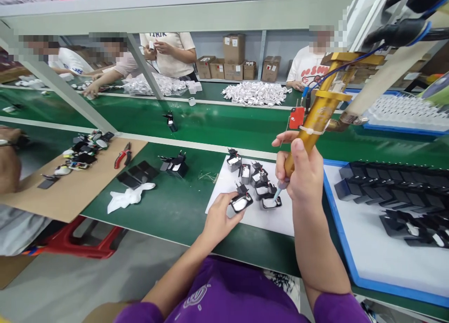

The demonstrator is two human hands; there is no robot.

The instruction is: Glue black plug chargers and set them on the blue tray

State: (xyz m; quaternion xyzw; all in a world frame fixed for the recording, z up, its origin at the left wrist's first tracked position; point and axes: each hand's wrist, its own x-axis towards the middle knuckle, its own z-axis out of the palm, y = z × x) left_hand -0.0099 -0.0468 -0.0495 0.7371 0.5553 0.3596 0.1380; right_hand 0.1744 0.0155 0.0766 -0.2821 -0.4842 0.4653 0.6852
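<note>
My left hand (220, 215) is closed round a black adapter housing (241, 202) with white filling on top and two pins, at the front of a white sheet (224, 182). In my right hand (304, 171) is a gold dispensing tool (317, 112), held upright and tilted. Its pale nozzle tip (277, 194) points down at another black housing (271, 201), just right of the one in my left hand; whether it touches is too small to tell. Several more open housings (257, 173) stand behind these on the sheet.
A blue-rimmed tray (338, 220) of black housings lies at the right. Left on the green bench are a white cloth (128, 197), black pieces (138, 174), more housings (174, 165) and red pliers (123, 156). Behind runs a green belt (206, 126); several people sit or stand around it.
</note>
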